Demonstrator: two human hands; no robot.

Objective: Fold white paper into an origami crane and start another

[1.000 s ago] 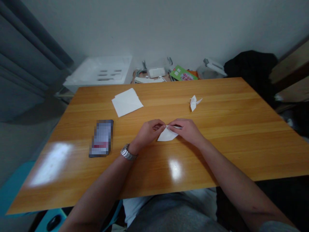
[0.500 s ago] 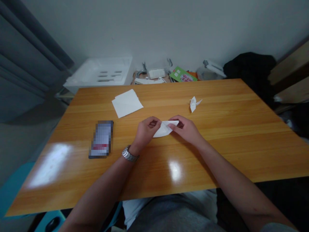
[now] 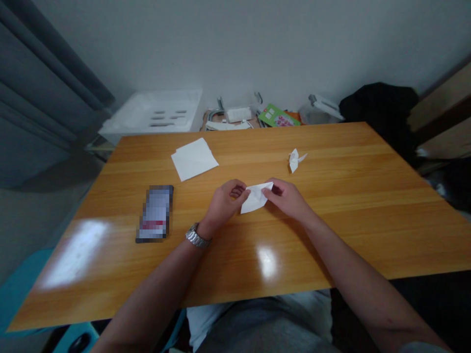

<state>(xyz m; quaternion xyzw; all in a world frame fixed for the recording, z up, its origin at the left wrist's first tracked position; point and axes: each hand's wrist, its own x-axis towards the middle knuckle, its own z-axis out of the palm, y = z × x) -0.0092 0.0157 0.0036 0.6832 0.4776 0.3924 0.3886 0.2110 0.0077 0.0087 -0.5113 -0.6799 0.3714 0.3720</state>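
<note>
A small folded white paper [image 3: 256, 196] is held just above the wooden table [image 3: 331, 220], near its middle. My left hand [image 3: 225, 203], with a metal watch on the wrist, pinches the paper's left side with curled fingers. My right hand [image 3: 289, 198] pinches its right edge, thumb on top. A finished white paper crane [image 3: 295, 159] stands on the table beyond my right hand, apart from both hands.
A stack of white paper sheets [image 3: 194, 159] lies at the back left of the table. A phone [image 3: 155, 213] lies face up left of my left hand. Behind the table are a white tray [image 3: 154, 115], clutter [image 3: 253, 115] and a black bag [image 3: 379, 110].
The folded paper has been turned between my fingers and now stands more upright; both hands shifted slightly but keep their pinch on it.
</note>
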